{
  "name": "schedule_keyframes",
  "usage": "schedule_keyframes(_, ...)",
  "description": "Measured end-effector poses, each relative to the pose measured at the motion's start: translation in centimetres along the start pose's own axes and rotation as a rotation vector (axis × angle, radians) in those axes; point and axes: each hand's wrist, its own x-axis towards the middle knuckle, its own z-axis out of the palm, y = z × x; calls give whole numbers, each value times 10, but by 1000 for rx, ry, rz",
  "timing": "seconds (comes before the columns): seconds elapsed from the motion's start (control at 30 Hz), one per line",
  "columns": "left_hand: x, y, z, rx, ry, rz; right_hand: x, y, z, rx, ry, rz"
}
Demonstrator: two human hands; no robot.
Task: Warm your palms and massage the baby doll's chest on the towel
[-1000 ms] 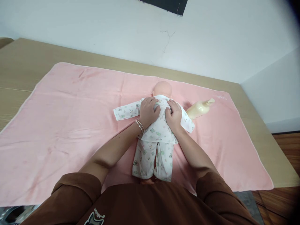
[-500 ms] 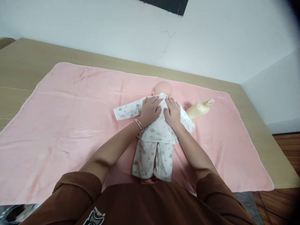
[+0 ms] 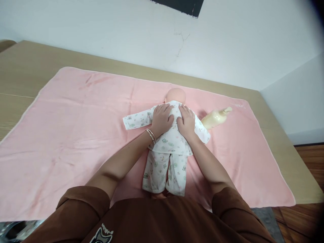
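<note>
A baby doll lies on the pink blanket, its bare head pointing away from me and its face out of sight. It wears a white printed top and matching trousers. My left hand rests flat on the left side of the doll's upper back, fingers stretched toward its neck. Opposite it, my right hand lies flat on the right side, thumb turned inward. The two thumbs nearly face each other with a strip of cloth between them. Both sleeves of the top spread outward.
A pale yellow pump bottle lies on its side, close to the doll's right-hand sleeve. The pink blanket covers much of the wooden table. Behind the table rises a white wall. Wooden flooring shows at the lower right.
The fingers of my left hand have shifted very slightly. My right hand, the doll and the bottle stay where they were.
</note>
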Motion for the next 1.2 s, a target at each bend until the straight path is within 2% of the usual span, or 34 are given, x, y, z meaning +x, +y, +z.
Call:
schedule_keyframes(0.1, 2, 0, -2, -8, -37, 63, 2, 1, -1, 0, -20, -36)
schedule_keyframes(0.2, 1, -3, -1, -54, -21, 92, -3, 0, 1, 62, 81, -48)
schedule_keyframes(0.33, -2, -2, -1, -60, 16, 63, -9, -2, 3, 113, 197, 2)
schedule_keyframes(0.4, -3, 2, -2, -33, 11, 41, -7, -2, 2, 89, 160, 21)
schedule_keyframes(0.53, -2, 9, -5, 41, -60, 56, 0, -2, -2, -3, -32, 6)
schedule_keyframes(0.6, -1, 8, -5, 48, -77, 84, 2, -2, -4, -19, -58, -19)
schedule_keyframes(0.77, -2, 2, -2, -39, -7, 122, -5, -3, -2, 46, 91, -69)
schedule_keyframes(0.93, -5, 2, 1, -72, 55, 44, -10, -4, 3, 133, 201, -20)
schedule_keyframes(1.0, -5, 3, 1, -51, 62, -10, -9, -3, 2, 121, 168, 14)
schedule_keyframes(1.07, -4, 4, 1, -15, 43, -43, -5, -2, 0, 75, 75, 30)
schedule_keyframes(1.13, -3, 3, 1, 12, 2, -26, -2, -1, -2, 28, -32, 15)
schedule_keyframes(1.2, -2, 3, 0, 13, -30, 24, 0, 0, -3, 6, -76, -12)
